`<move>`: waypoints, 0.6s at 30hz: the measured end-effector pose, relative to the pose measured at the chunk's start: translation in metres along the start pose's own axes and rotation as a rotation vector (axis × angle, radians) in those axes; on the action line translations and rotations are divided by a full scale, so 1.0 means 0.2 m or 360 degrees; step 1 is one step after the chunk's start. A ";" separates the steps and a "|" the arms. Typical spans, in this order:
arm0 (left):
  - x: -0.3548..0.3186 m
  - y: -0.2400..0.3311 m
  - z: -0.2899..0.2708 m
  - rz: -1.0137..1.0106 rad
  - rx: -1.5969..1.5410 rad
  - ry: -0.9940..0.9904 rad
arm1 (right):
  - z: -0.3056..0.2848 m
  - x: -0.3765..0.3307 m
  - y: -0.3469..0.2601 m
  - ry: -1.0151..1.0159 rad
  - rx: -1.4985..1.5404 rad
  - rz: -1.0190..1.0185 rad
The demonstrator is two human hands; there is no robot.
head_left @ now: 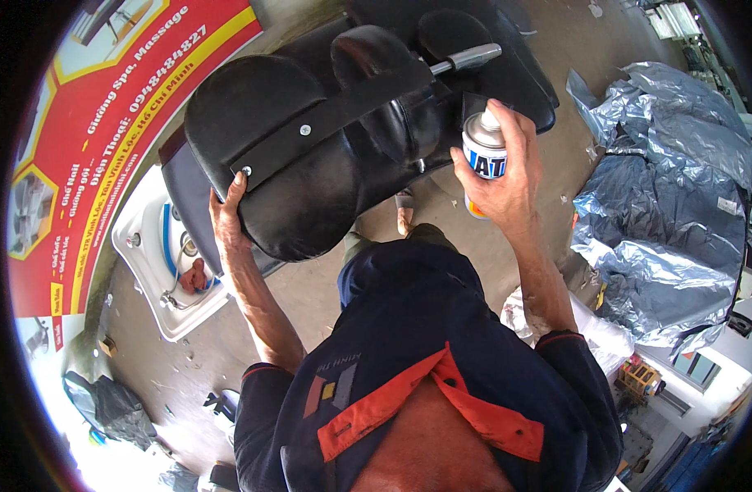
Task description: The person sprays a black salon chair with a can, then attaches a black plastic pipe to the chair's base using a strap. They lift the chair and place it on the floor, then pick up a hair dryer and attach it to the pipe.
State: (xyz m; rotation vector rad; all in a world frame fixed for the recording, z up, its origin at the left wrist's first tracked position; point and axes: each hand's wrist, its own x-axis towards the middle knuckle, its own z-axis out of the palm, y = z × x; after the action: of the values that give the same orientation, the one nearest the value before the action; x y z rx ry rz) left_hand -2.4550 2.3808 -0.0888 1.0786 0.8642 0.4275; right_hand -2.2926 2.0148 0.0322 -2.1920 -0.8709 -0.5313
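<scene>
My right hand [511, 176] is wrapped around a white and blue spray can [484, 152], held upright with the index finger on its white nozzle. In front of me is a black padded cushion [298, 205] with a flat black metal bar [343, 115] across it. My left hand [230, 221] grips the cushion's left edge, its thumb beside a silver screw [246, 170] at the bar's end. A second screw [305, 129] sits farther along the bar. From the bar's far end a chrome rod [466, 60] sticks out to the right.
Under the cushion stretches a larger black padded bed [528, 82]. A white basin [158, 299] with a blue hose stands at left, below a red and yellow banner [146, 90]. Crumpled silver sheeting [663, 205] covers something at right. A black bag [109, 410] lies lower left.
</scene>
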 end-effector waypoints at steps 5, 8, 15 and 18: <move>0.08 -0.23 -0.22 0.0087 -0.0425 -0.0202 | 0.00 0.03 0.05 -0.0016 0.0003 0.0113; 0.00 -0.57 -0.31 0.0033 -0.1188 -0.0191 | 0.01 0.06 0.11 -0.0008 0.0069 0.0164; -0.16 -0.53 -0.36 -0.0116 -0.0242 0.0175 | 0.03 0.11 0.31 -0.0369 0.0264 0.0131; -0.18 -0.35 -0.25 0.0035 0.0208 0.0240 | -0.02 0.21 0.41 -0.0423 0.0350 -0.0050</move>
State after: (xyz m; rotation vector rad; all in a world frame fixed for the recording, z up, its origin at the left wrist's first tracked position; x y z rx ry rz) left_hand -2.5232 2.3560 -0.1471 1.1879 1.0253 0.4804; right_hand -2.2063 1.9877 0.0213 -2.0761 -1.0511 -0.1494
